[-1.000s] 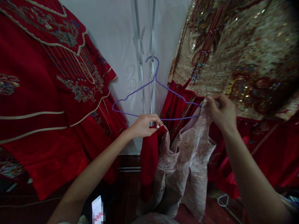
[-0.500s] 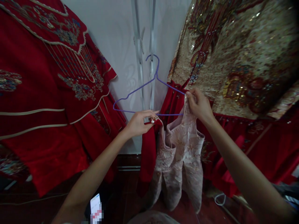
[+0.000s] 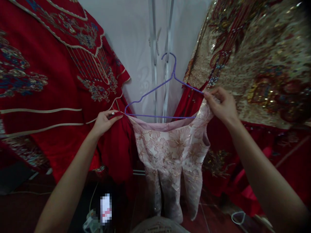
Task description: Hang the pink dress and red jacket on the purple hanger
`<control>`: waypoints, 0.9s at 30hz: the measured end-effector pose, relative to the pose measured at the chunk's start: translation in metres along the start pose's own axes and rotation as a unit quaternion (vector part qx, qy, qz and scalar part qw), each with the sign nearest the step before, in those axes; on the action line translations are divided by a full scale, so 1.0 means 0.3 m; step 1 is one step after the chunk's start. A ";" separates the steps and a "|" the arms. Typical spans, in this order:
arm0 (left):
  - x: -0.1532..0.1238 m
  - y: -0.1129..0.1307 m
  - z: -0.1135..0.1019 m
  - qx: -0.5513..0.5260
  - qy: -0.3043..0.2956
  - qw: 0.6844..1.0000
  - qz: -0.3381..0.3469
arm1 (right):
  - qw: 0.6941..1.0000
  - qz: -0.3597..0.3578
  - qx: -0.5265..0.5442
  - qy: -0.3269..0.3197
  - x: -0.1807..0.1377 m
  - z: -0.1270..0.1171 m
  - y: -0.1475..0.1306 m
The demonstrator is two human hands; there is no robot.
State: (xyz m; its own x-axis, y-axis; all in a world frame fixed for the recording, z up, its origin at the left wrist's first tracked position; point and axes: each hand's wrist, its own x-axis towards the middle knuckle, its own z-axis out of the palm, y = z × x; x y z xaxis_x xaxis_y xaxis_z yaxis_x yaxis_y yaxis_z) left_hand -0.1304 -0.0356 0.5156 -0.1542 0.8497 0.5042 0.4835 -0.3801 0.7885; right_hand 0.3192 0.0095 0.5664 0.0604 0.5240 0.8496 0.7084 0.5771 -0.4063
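Observation:
A pale pink floral dress (image 3: 165,145) hangs from a purple wire hanger (image 3: 157,86), whose hook is over a metal rail. My right hand (image 3: 222,105) pinches the dress's right shoulder strap, at the right end of the hanger. On the other side, my left hand (image 3: 105,123) pinches the red-trimmed upper left edge of the dress, just beyond the hanger's left corner. A small pearl-like bead shows at its fingers. Red cloth (image 3: 119,145) hangs below that hand; where it joins the dress is unclear. The neckline is spread wide between my hands.
A red embroidered garment (image 3: 60,74) with beaded fringe hangs at left, and a gold sequined one (image 3: 262,64) at right. Two vertical metal rails (image 3: 153,35) run up the pale wall. Below are a lit phone (image 3: 106,207), partly pixelated, and a white loop (image 3: 238,217) near the floor.
My left hand has moved left, drawing the dress's left edge out past the hanger's end, so the folded front is now spread. My right hand still holds the right strap. The view has shifted slightly.

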 end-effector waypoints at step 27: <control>0.037 -0.030 -0.019 -0.039 -0.028 0.994 -0.100 | 0.999 0.023 0.007 -0.023 -0.007 0.031 0.043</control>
State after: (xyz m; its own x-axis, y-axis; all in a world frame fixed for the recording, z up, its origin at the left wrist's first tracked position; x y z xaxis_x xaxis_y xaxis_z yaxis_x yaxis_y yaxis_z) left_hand -0.1412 -0.0249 0.5162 -0.1911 0.9292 0.3164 0.3803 -0.2271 0.8965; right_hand 0.3217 0.0217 0.5562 0.0601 0.5778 0.8140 0.6964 0.5599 -0.4489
